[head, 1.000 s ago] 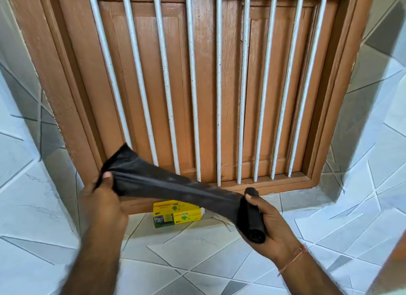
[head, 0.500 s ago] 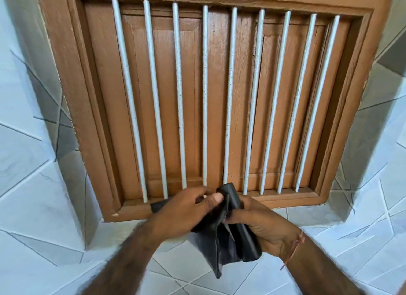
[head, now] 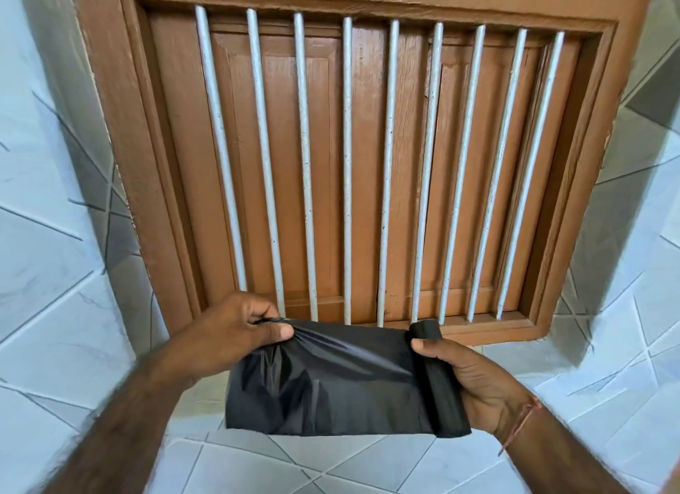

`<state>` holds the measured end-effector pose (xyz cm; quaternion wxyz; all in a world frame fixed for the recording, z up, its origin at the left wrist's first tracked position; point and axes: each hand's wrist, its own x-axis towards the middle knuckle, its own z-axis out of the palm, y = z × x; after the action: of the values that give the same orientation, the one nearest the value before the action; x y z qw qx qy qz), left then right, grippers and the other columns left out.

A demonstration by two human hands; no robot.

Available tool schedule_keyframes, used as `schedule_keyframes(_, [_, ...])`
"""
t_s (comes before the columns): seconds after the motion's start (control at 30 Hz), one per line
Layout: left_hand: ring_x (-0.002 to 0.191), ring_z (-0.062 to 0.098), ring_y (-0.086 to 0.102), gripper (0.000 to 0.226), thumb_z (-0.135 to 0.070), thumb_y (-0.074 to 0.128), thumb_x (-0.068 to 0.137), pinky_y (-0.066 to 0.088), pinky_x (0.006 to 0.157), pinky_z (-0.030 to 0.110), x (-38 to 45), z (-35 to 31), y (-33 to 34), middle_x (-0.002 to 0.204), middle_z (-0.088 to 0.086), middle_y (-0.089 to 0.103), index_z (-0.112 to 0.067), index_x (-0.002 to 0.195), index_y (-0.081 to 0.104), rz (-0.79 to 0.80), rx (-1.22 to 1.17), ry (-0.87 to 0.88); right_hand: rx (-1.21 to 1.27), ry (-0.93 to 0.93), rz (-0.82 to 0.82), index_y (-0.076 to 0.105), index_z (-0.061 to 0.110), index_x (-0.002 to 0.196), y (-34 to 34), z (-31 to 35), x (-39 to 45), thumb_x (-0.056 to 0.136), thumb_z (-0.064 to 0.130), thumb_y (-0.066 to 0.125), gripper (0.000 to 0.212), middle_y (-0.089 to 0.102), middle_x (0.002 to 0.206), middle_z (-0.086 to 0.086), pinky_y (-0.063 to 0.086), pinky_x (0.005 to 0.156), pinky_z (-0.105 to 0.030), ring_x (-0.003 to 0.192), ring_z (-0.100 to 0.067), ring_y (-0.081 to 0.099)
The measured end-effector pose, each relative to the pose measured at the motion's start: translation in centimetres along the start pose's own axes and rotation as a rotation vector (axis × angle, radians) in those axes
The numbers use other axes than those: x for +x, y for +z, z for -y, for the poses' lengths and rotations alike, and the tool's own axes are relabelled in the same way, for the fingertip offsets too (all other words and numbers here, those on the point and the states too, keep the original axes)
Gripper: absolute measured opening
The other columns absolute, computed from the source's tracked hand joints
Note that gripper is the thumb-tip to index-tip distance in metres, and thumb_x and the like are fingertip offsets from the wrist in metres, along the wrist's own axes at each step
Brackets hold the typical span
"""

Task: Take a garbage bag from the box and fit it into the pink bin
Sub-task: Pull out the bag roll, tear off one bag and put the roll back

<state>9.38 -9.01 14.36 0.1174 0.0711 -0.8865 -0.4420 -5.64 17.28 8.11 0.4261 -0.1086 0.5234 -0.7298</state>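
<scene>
Black garbage bag (head: pixel 331 387) stretched out flat between both hands, in front of the barred wooden window (head: pixel 353 162). Left hand (head: pixel 235 331) pinches its top corner; right hand (head: pixel 474 383) clasps the roll (head: pixel 439 383).

Barred window (head: pixel 346 169) ahead (sides open)

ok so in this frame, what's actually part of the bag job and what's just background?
Part of the job:
- black garbage bag, partly unrolled, stretched between the hands
- roll of bags, held in the right hand
- left hand, pinching the bag's loose corner

Just there:
- wooden window frame
- white bars
- tiled wall

Box and pink bin: not in view.
</scene>
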Motion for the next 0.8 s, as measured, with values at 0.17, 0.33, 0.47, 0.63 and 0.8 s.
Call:
schedule_keyframes(0.17, [0.056,0.003,0.057,0.024,-0.033,0.072,0.080,0.040,0.054,0.019,-2.0,2.2,-4.1,0.056,-0.005,0.062,-0.022,0.059,0.069,0.030,0.093,-0.091,-0.034,-0.053,-0.023,0.066,-0.001,0.117,-0.3,-0.2,-0.2,0.064,0.009,0.079,0.056,0.062,0.126,-0.027,0.041,0.105,-0.058,0.116,-0.042,0.059])
schedule_keyframes(0.33, [0.067,0.008,0.064,0.044,-0.070,0.067,0.064,0.054,0.068,0.028,-3.4,5.7,-6.2,0.066,-0.012,0.067,-0.026,0.061,0.062,0.029,0.462,-0.219,-0.136,-0.139,-0.018,0.064,-0.006,0.112,0.4,-0.5,-0.7,0.068,0.004,0.074,0.046,0.065,0.117,-0.028,0.050,0.097,-0.051,0.104,-0.041,0.064])
schedule_keyframes(0.47, [0.093,-0.002,0.064,0.030,-0.058,0.068,0.075,0.049,0.083,0.026,-1.0,2.1,0.0,0.096,-0.018,0.071,-0.038,0.097,0.067,-0.137,0.163,0.065,-0.262,-0.216,0.028,0.063,-0.001,0.100,2.9,-0.3,-1.5,0.070,0.000,0.072,0.031,0.065,0.099,-0.024,0.052,0.090,-0.047,0.092,-0.036,0.064])
schedule_keyframes(0.63, [0.084,0.008,0.064,0.024,-0.038,0.070,0.084,0.048,0.078,0.026,1.0,0.1,8.3,0.088,-0.006,0.071,-0.019,0.099,0.069,0.398,-0.310,0.056,-0.347,-0.261,0.062,0.070,0.008,0.091,4.2,0.3,-3.0,0.071,-0.001,0.072,0.022,0.068,0.093,-0.016,0.054,0.086,-0.043,0.089,-0.030,0.066])
schedule_keyframes(0.8, [0.067,0.009,0.050,0.021,-0.018,0.062,0.092,0.039,0.064,0.024,0.8,-0.8,10.3,0.068,-0.002,0.058,-0.015,0.072,0.066,0.225,-0.300,0.135,-0.331,-0.263,-0.061,0.068,0.002,0.100,1.4,0.1,-4.3,0.072,0.004,0.069,0.028,0.068,0.100,-0.021,0.051,0.094,-0.048,0.095,-0.035,0.065])
